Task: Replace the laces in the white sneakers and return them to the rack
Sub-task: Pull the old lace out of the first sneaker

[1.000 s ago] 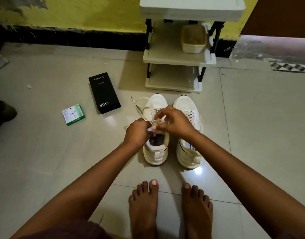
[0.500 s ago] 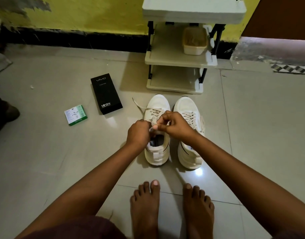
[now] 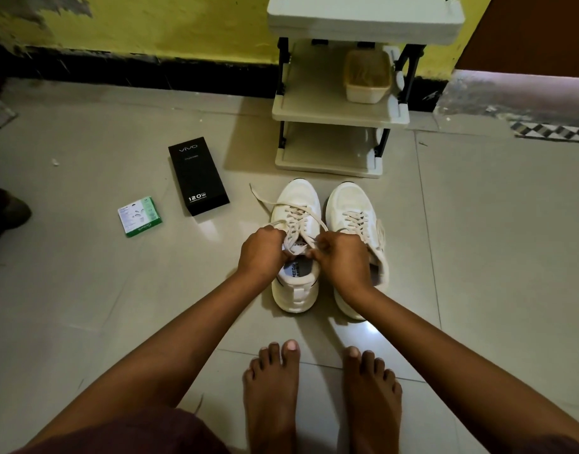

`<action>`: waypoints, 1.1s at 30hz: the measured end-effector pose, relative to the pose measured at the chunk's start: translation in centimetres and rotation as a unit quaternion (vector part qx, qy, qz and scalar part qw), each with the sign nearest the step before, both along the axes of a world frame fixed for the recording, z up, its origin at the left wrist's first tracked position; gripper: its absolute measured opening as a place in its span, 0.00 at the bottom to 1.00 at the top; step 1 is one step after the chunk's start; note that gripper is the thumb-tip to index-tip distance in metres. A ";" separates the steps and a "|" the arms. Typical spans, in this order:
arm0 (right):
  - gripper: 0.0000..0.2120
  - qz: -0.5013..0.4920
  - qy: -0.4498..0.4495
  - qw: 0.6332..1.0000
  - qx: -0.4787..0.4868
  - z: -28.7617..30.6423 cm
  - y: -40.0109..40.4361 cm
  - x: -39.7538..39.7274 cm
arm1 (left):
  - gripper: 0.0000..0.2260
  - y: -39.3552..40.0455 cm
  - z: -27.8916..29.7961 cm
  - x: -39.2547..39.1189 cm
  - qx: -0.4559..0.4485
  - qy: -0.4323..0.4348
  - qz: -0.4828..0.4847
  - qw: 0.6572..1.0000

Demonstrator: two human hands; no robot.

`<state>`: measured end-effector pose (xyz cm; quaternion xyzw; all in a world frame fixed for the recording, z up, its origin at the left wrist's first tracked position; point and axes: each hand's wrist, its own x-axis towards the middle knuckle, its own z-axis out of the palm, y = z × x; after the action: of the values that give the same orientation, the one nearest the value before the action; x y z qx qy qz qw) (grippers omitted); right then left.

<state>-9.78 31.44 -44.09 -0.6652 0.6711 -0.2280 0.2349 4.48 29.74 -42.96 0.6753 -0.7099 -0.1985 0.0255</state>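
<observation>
Two white sneakers stand side by side on the floor tiles, toes toward the rack. The left sneaker (image 3: 296, 198) has its lace (image 3: 298, 221) threaded through the eyelets, with one loose end trailing off to the upper left. My left hand (image 3: 263, 250) and my right hand (image 3: 340, 257) sit over its tongue, each pinching a strand of that lace. The right sneaker (image 3: 352, 204) is laced and partly hidden under my right wrist. The white shoe rack (image 3: 337, 113) stands just beyond the shoes.
A beige tub (image 3: 366, 77) sits on the rack's middle shelf. A black phone box (image 3: 198, 175) and a small green and white packet (image 3: 139, 216) lie on the floor to the left. My bare feet (image 3: 320, 398) are close behind the sneakers. A dark object (image 3: 6, 211) is at the left edge.
Both hands have drawn slightly apart over the left sneaker, pulling the lace strands out to each side. The loose end at the upper left has straightened.
</observation>
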 end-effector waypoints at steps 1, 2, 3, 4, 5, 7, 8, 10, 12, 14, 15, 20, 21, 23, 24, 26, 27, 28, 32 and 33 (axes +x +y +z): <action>0.08 0.004 0.004 1.000 -0.009 -0.1 0.0 0.2 | 0.13 0.0 0.0 0.0 -0.003 -0.001 -0.002 1.000; 0.07 0.010 0.013 1.000 -0.021 -0.3 0.1 0.4 | 0.13 0.1 0.0 0.0 -0.006 -0.002 -0.003 1.000; 0.06 0.013 0.020 0.999 -0.030 -0.3 0.1 0.6 | 0.13 0.1 0.0 0.0 -0.009 -0.003 -0.005 1.000; 0.06 0.014 0.025 0.999 -0.038 -0.3 0.1 0.7 | 0.13 0.1 0.0 0.0 -0.011 -0.003 -0.006 1.000; 0.08 0.016 0.027 0.999 -0.043 -0.3 0.0 0.7 | 0.13 0.1 0.0 0.0 -0.012 -0.005 -0.007 1.000; 0.10 0.016 0.027 0.998 -0.049 -0.3 0.0 0.7 | 0.13 0.1 0.0 0.0 -0.012 -0.009 -0.011 1.000; 0.11 0.018 0.026 0.998 -0.051 -0.3 0.0 0.7 | 0.14 0.1 -0.1 0.0 -0.011 -0.010 -0.013 1.000; 0.11 0.021 0.034 0.998 -0.053 -0.3 -0.2 0.7 | 0.13 0.0 -0.2 0.0 -0.011 -0.011 -0.013 1.000; 0.11 0.030 0.052 0.997 -0.050 -0.3 -0.3 0.7 | 0.13 0.0 -0.2 0.0 -0.012 -0.014 -0.011 1.000; 0.10 0.049 0.072 0.995 -0.055 -0.3 -0.4 0.6 | 0.12 0.0 -0.3 0.0 -0.015 -0.018 -0.011 1.000; 0.10 0.058 0.081 0.993 -0.060 -0.2 -0.4 0.7 | 0.12 0.0 -0.3 0.0 -0.016 -0.018 -0.011 1.000; 0.11 0.072 0.088 0.991 -0.072 0.0 -0.4 0.6 | 0.13 0.1 -0.3 0.0 -0.021 -0.007 -0.008 1.000; 0.13 0.085 0.102 0.989 -0.071 -0.1 -0.5 0.5 | 0.13 0.1 -0.4 0.0 -0.020 -0.006 -0.008 1.000; 0.18 0.124 0.154 0.976 -0.089 0.1 -0.7 0.6 | 0.12 0.0 -0.3 0.1 -0.017 -0.004 -0.005 1.000; 0.17 0.155 0.179 0.967 -0.094 0.3 -0.7 0.6 | 0.12 0.0 -0.3 0.1 -0.016 0.001 -0.003 1.000; 0.12 0.201 0.233 0.945 -0.113 0.4 -0.7 0.7 | 0.12 0.1 -0.1 0.3 -0.013 0.019 0.001 1.000; 0.12 0.211 0.257 0.935 -0.122 0.4 -0.7 0.8 | 0.12 0.1 -0.1 0.4 -0.012 0.029 0.001 1.000; 0.12 0.210 0.270 0.931 -0.126 0.2 -1.0 0.8 | 0.12 0.1 -0.1 0.4 -0.011 0.037 0.000 0.999; 0.08 0.191 0.200 0.952 -0.129 0.1 -2.0 0.8 | 0.14 -0.1 -0.1 0.4 -0.006 0.031 0.007 0.999; 0.06 0.164 0.130 0.973 -0.100 0.1 -2.3 0.6 | 0.15 -0.1 -0.2 0.5 -0.003 0.029 0.012 1.000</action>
<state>-9.17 29.12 -44.00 -0.8101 0.5516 -0.1639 0.1125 4.96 29.64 -43.12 0.6779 -0.7012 -0.2152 0.0508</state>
